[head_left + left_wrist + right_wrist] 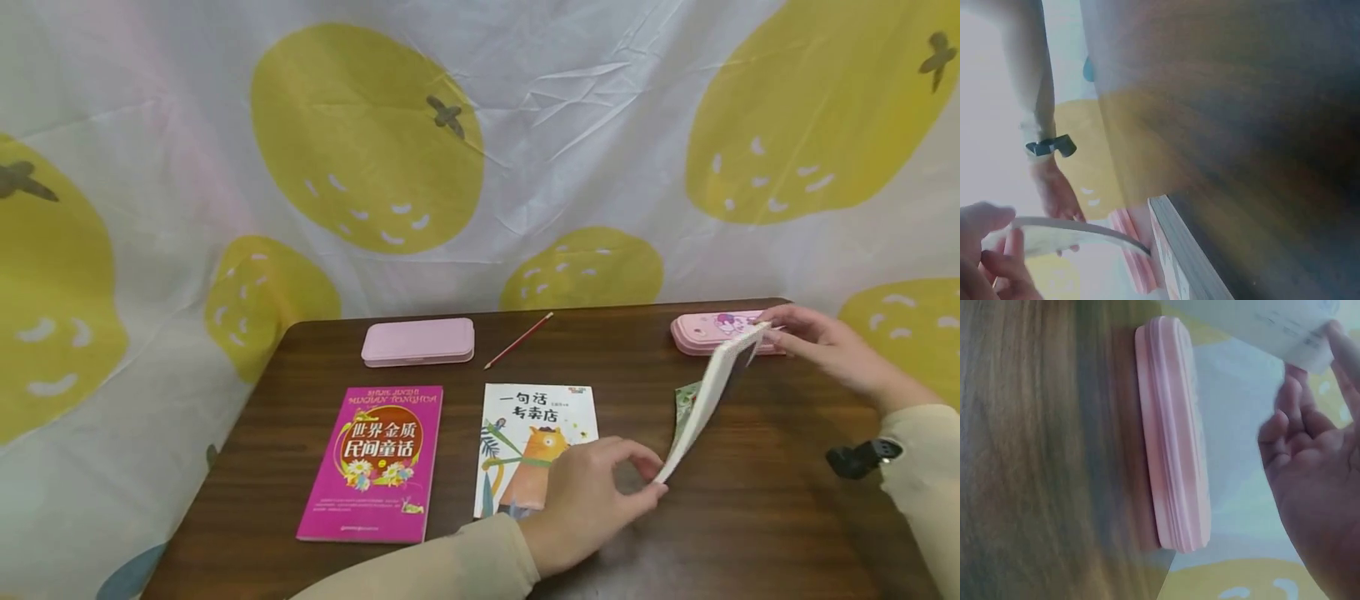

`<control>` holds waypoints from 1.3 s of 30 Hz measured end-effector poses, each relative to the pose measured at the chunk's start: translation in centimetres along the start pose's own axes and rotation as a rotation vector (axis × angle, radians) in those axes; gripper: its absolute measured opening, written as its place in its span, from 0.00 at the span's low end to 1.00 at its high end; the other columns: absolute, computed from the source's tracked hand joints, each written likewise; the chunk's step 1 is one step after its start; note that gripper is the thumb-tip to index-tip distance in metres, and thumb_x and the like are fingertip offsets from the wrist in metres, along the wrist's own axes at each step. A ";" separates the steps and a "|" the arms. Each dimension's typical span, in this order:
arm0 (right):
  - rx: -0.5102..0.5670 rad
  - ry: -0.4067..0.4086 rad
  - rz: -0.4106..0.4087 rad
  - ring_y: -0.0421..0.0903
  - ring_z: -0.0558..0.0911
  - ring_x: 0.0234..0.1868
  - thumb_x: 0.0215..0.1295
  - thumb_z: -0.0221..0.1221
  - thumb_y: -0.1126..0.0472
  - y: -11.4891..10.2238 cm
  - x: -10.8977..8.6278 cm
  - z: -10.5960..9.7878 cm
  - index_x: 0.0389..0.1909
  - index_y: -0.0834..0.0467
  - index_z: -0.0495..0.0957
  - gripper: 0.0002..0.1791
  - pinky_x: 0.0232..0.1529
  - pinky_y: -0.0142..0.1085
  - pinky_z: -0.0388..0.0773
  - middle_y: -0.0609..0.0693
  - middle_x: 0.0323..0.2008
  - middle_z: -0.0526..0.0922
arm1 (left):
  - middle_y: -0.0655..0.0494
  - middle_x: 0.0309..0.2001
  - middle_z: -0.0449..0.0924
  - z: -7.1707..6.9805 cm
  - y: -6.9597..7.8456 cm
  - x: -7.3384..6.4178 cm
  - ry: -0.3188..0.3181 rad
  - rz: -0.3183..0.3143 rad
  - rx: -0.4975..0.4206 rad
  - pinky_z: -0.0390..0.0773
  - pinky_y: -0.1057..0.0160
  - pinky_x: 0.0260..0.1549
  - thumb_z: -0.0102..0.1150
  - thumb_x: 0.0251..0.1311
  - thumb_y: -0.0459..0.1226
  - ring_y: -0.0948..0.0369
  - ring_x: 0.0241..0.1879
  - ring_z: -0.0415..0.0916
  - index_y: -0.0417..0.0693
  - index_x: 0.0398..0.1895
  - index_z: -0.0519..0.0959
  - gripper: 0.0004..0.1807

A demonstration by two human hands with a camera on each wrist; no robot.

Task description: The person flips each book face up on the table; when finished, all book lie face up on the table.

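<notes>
A thin pale book is held tilted above the right side of the table. My left hand pinches its near corner between thumb and fingers, as the left wrist view also shows. At its far corner my right hand pinches the edge; in the right wrist view the book shows small print on a pale cover. Partly hidden beneath it is a green printed cover. A white picture book lies left of it, partly covered by my left hand. Behind the held book is a pink pencil case.
A magenta book lies on the left of the brown table. Behind it sit a plain pink case and a red pencil. A curtain with yellow fruit prints hangs along the table's back edge.
</notes>
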State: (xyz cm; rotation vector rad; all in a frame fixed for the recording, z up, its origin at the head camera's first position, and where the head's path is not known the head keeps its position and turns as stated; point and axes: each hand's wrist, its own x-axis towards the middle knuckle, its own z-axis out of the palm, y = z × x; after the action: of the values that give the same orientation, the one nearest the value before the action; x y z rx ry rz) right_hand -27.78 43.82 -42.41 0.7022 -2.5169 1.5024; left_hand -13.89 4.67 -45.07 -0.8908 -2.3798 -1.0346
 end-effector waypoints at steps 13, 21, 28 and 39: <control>-0.389 0.010 0.195 0.38 0.73 0.35 0.72 0.64 0.58 -0.3 0.1 0.4 0.55 0.57 0.79 0.15 0.34 0.31 0.70 0.43 0.40 0.77 | 0.75 0.34 0.87 0.1 -0.2 0.2 -0.007 -0.109 -0.031 0.59 0.82 0.24 0.75 0.58 0.46 0.86 0.19 0.57 0.62 0.50 0.81 0.18; -0.414 -0.132 0.114 0.38 0.72 0.32 0.62 0.71 0.64 2.0 -1.4 0.9 0.53 0.55 0.83 0.18 0.33 0.32 0.69 0.42 0.38 0.82 | 0.81 0.30 0.86 0.7 -1.1 0.4 -0.221 -0.313 -0.039 0.66 0.79 0.30 0.75 0.57 0.50 0.82 0.29 0.75 0.64 0.48 0.85 0.16; -0.401 -0.198 0.169 0.41 0.71 0.30 0.62 0.71 0.61 3.7 -2.8 1.5 0.53 0.54 0.84 0.18 0.31 0.34 0.65 0.45 0.31 0.77 | 0.79 0.26 0.85 1.9 -1.3 0.3 -0.379 -0.363 -0.008 0.67 0.79 0.30 0.77 0.54 0.48 0.83 0.28 0.74 0.63 0.45 0.86 0.15; -0.472 -0.175 0.170 0.39 0.68 0.29 0.59 0.74 0.59 3.2 -2.4 2.2 0.51 0.52 0.86 0.18 0.30 0.33 0.64 0.44 0.29 0.75 | 0.79 0.23 0.81 2.8 -0.9 0.6 -0.483 -0.345 0.082 0.65 0.80 0.28 0.78 0.52 0.47 0.82 0.24 0.70 0.62 0.41 0.85 0.14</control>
State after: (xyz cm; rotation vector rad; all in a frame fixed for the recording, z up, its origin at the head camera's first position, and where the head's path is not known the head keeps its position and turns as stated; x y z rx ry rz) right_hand -26.78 44.00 -46.87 0.5722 -2.9660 0.8499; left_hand -15.24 6.54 -47.00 -0.7841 -3.0410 -0.9065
